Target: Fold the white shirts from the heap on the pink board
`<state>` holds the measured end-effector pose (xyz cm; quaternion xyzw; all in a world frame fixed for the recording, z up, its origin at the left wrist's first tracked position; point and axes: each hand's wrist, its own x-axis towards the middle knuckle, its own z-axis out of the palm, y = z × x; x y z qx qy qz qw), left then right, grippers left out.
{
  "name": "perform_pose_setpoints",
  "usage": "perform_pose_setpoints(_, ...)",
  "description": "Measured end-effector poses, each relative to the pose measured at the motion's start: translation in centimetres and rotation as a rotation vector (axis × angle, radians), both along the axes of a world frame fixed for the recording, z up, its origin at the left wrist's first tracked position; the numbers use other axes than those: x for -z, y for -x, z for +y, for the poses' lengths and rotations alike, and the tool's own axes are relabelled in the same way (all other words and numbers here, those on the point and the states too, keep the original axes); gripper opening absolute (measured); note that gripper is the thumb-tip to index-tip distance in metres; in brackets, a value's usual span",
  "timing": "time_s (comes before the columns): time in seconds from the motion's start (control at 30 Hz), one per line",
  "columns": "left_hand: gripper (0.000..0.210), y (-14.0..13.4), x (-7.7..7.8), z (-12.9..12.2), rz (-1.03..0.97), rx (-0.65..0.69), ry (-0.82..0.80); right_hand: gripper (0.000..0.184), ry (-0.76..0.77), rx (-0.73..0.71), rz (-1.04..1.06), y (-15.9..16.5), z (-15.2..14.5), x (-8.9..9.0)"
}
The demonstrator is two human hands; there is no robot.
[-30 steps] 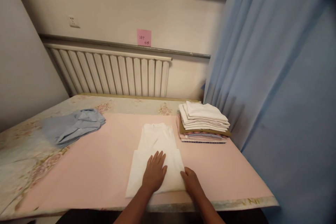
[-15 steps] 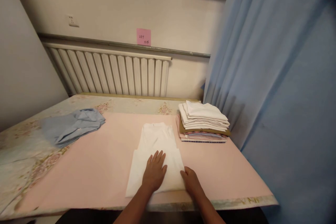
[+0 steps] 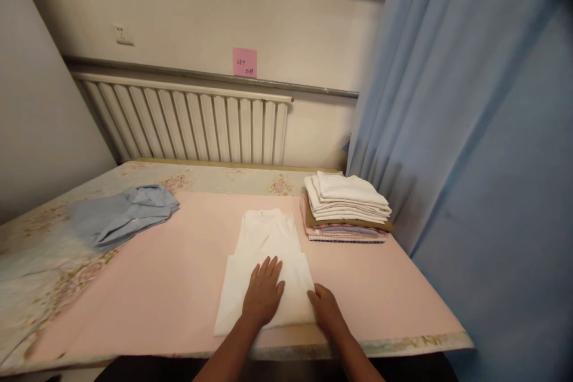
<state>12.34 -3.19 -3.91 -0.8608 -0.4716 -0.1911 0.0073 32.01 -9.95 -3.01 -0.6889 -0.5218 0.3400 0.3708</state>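
A white shirt (image 3: 286, 277), partly folded, lies in front of me on a pink cloth (image 3: 170, 292). Its collar end points away, toward the wall. Flat on the lower half of the shirt rests my left hand (image 3: 263, 293), palm down with fingers stretched out. At the shirt's right edge, my right hand (image 3: 326, 308) pinches the fabric between thumb and fingers. The fingertips of that hand are partly hidden by its own back.
Folded clothes (image 3: 349, 209) are stacked at the right, white ones on top. A crumpled light-blue garment (image 3: 134, 215) lies at the left on a floral table cover (image 3: 233, 176). A blue curtain (image 3: 447, 101) hangs along the right; a radiator (image 3: 192, 122) stands behind.
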Motion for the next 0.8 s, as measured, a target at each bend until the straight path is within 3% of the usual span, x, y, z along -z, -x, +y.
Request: perform_pose_setpoints(0.8, 0.05, 0.05, 0.15, 0.0, 0.002, -0.007, -0.037, 0.021, -0.001, -0.003, -0.016, -0.03, 0.07, 0.26)
